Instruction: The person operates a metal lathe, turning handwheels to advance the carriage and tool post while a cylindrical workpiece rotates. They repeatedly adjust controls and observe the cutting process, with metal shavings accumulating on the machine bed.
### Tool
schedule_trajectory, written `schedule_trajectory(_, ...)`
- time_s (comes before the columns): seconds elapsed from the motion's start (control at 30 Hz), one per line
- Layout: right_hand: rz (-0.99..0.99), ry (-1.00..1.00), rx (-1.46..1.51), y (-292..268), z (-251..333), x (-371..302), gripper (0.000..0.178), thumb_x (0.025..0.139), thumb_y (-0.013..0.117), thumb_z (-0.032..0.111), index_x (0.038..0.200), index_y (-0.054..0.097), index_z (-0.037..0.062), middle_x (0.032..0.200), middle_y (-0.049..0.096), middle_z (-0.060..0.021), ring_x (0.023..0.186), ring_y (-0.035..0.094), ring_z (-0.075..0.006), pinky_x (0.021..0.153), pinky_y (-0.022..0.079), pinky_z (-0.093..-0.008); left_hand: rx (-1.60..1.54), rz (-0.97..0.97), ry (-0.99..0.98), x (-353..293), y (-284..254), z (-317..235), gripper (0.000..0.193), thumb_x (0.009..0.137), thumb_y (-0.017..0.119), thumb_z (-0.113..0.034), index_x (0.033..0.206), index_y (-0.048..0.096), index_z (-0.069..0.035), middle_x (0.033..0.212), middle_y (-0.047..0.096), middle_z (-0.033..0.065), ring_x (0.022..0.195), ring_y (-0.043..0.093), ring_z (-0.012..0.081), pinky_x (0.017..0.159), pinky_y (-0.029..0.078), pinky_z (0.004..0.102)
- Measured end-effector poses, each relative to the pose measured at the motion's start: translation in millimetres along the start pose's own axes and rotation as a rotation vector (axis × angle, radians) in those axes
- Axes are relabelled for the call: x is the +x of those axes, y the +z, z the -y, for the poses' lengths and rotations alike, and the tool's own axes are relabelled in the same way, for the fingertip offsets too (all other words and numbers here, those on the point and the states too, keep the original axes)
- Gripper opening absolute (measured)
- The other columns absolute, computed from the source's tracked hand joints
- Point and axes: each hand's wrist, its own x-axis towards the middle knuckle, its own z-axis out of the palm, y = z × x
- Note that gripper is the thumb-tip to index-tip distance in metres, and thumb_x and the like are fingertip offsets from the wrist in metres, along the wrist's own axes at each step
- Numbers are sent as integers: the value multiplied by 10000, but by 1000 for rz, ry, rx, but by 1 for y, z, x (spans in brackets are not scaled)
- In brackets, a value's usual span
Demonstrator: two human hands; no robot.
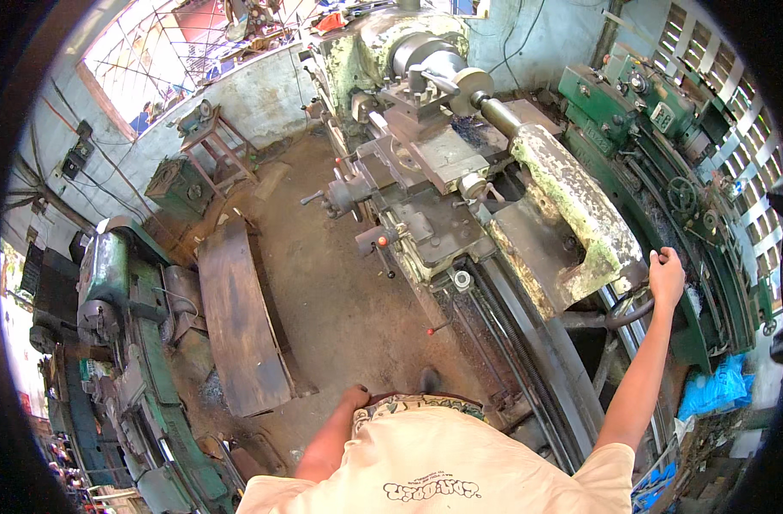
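A large lathe with worn, flaking cream paint stands in front of me. My right hand is closed at the rim of the dark round handwheel, at the near end of the tailstock. From the tailstock's far end a steel quill reaches toward a round metal workpiece in the chuck. Beside them sits the tool post on the carriage. My left hand hangs low by my camouflage-patterned trousers, its fingers mostly hidden.
Long bed rails run toward me below the tailstock. Green machines stand to the right and left. A brown board lies over the dirt floor at left. A small bench stands by the wall; a blue plastic bag lies at right.
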Motion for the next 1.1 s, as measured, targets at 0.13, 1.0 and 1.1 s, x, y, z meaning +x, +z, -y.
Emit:
schedule_trajectory(0.13,-61,-81,69,7,-17,4,405,860,675,336,1150,667,54,1151,682,-180,1081,641,-353,938,485,-434,-178,59,39,-22,22,33,453,843,650,-306,1228,653,-67,1111,699,175,950,698,303,863,540,390)
schedule_trajectory(1.0,-28,112,-213,5,2,-18,549,787,561,259,1289,565,40,1295,553,-251,1152,583,-440,972,485,-494,-315,-50,16,-114,141,139,414,857,663,-313,1151,672,-22,1093,693,215,990,676,373,839,532,425)
schedule_trajectory(1.1,-17,127,-142,3,-1,-13,487,764,615,300,1166,618,26,1239,596,-275,1147,591,-448,972,479,-510,-512,-11,11,-93,129,132,450,870,659,-297,1242,622,-46,1073,709,176,932,699,334,782,553,422)
